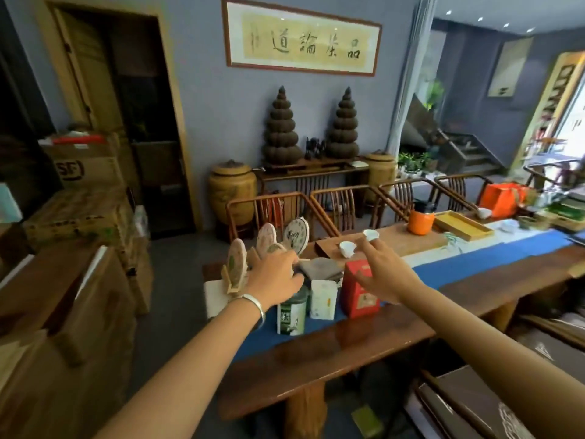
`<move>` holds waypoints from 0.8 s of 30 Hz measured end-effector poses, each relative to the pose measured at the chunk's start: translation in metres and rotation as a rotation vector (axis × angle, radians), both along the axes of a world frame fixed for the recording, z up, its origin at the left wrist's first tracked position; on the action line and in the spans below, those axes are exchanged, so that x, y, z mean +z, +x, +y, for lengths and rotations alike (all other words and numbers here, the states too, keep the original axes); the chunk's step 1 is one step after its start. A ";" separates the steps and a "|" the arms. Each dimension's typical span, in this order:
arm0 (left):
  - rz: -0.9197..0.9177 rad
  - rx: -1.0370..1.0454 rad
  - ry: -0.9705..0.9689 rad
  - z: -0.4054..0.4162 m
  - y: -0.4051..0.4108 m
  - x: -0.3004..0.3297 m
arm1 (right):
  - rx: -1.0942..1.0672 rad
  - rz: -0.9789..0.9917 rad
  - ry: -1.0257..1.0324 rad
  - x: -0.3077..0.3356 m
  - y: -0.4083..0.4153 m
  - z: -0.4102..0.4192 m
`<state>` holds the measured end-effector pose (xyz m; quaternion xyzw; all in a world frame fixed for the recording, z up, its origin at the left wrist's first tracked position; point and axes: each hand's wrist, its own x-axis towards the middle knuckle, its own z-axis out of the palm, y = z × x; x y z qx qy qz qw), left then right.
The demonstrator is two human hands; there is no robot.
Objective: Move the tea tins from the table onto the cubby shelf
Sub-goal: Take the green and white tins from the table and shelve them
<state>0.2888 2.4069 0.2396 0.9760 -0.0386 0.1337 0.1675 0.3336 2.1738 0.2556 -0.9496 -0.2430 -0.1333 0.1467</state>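
Looking down at the wooden table [364, 340], I am taking the blue runner [474, 258] on it as my landmark. Left of the runner's near end, wrapped tea cakes [236, 264] are standing on small stands, partly covered by my left hand [274, 275]. That hand is hovering over the green tin [292, 315], fingers loosely bent and spread; it is hiding the tin's lid, so I cannot tell whether it is touching. The green tin is standing upright on the runner's near end, with a white carton [323, 299] just beside it and a red box [361, 291] next along. My right hand [384, 274] is reaching over the red box with fingers straight and apart, gripping nothing; it is covering the box's right edge. Beyond the runner, two small white cups [347, 248] are sitting on a wooden tray. Printing on all three containers is too blurred to read.
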 end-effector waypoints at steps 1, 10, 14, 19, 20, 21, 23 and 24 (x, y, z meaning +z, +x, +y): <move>0.025 -0.002 -0.007 -0.003 0.008 -0.008 | 0.005 0.023 -0.014 -0.008 0.009 -0.004; 0.217 0.046 -0.009 0.020 0.088 -0.081 | 0.084 0.217 -0.021 -0.092 0.102 0.010; 0.302 0.030 -0.018 0.047 0.134 -0.126 | 0.107 0.297 -0.061 -0.135 0.151 0.033; 0.402 0.017 -0.078 0.066 0.176 -0.174 | 0.052 0.436 -0.082 -0.182 0.195 0.046; 0.418 0.004 -0.087 0.067 0.182 -0.183 | 0.045 0.469 -0.096 -0.191 0.203 0.048; 0.431 -0.011 -0.091 0.068 0.188 -0.190 | 0.043 0.494 -0.098 -0.199 0.209 0.050; 0.453 -0.040 -0.104 0.071 0.197 -0.205 | 0.032 0.529 -0.083 -0.213 0.220 0.053; 0.459 -0.053 -0.118 0.072 0.199 -0.211 | 0.028 0.541 -0.082 -0.219 0.225 0.055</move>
